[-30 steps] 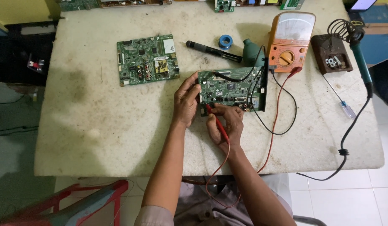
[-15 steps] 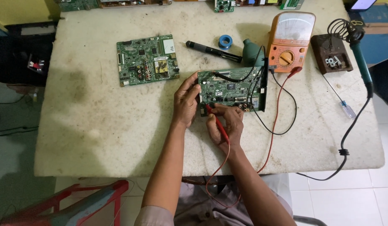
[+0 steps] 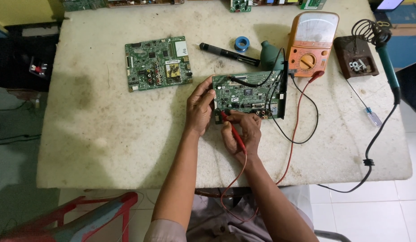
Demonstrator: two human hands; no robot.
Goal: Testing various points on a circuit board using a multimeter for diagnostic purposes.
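A green circuit board (image 3: 248, 92) lies on the stone table (image 3: 104, 134) in front of me. My left hand (image 3: 200, 109) grips its left edge and steadies it. My right hand (image 3: 243, 132) holds a red test probe (image 3: 232, 131), its tip touching the board's lower left corner. A black probe (image 3: 282, 92) rests along the board's right edge. Red and black leads run from the probes to an orange analog multimeter (image 3: 312, 42) behind the board.
A second green board (image 3: 157, 62) lies at the left. A black pen-like tool (image 3: 228, 54), a blue tape roll (image 3: 242, 43), a soldering iron stand (image 3: 355, 56), a soldering iron (image 3: 387, 60) and a screwdriver (image 3: 365, 107) sit to the right. A red chair (image 3: 82, 219) stands below the table edge.
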